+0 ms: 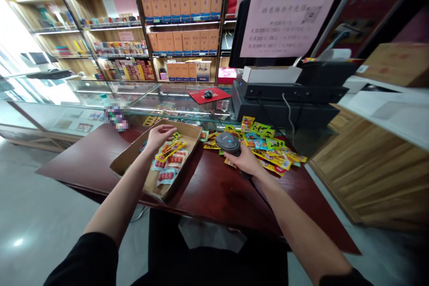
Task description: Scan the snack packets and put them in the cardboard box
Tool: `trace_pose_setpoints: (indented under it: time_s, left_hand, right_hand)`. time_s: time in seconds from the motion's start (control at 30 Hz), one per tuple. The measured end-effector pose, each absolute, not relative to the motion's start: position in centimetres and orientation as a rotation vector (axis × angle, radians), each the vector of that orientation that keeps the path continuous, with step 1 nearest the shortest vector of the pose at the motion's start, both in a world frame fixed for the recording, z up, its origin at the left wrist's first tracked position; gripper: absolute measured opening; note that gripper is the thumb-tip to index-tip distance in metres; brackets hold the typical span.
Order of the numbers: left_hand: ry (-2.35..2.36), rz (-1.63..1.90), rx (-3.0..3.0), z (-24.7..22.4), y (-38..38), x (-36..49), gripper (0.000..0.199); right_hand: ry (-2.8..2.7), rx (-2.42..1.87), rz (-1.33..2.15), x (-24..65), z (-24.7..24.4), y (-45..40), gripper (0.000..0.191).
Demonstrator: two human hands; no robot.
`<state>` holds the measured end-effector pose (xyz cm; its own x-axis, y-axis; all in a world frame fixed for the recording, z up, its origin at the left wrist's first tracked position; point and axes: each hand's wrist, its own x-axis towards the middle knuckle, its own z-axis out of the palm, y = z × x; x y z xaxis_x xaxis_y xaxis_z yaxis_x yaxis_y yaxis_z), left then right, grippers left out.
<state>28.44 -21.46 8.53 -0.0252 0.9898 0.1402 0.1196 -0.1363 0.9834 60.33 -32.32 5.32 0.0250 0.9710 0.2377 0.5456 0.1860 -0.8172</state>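
Note:
My left hand (158,137) is over the open cardboard box (190,143), its fingers closed together on a small green snack packet (176,136). Below it in the box lie several packets, among them a yellow one (170,151) and pale ones with red pieces showing (166,177). My right hand (244,160) is wrapped round the handle of a dark grey barcode scanner (228,142). The scanner's head points away from me, above the near left edge of a loose pile of yellow, green and blue snack packets (273,153).
The box and pile rest on a dark red tabletop (208,187). Behind it stands a glass counter (150,98) with a black mouse (208,94) on a red mat (217,95). A monitor with a pink notice (284,27) is at the back right. A wooden cabinet (372,174) flanks the right side.

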Motion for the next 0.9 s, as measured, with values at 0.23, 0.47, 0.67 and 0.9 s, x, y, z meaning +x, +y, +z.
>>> trace_pose_setpoints:
  time_s: [0.23, 0.47, 0.67, 0.9]
  left_hand:
    - [1.090, 0.954, 1.695, 6.2, -21.4, 39.7, 0.043]
    - [0.975, 0.615, 2.201, 3.2, -22.1, 47.0, 0.030]
    - [0.969, 0.423, 2.552, 2.0, -23.0, 51.5, 0.029]
    - [0.927, 0.163, 2.734, 2.0, -24.6, 55.6, 0.036]
  right_hand:
    - [-1.580, -1.495, 0.473, 63.8, 5.3, -33.9, 0.037]
    - [-1.489, -1.664, 0.496, 66.3, 5.3, -36.3, 0.028]
    - [-1.399, -1.700, 0.517, 67.3, 5.1, -37.3, 0.022]
    - [-1.341, -1.667, 0.572, 67.8, 5.1, -38.0, 0.020]
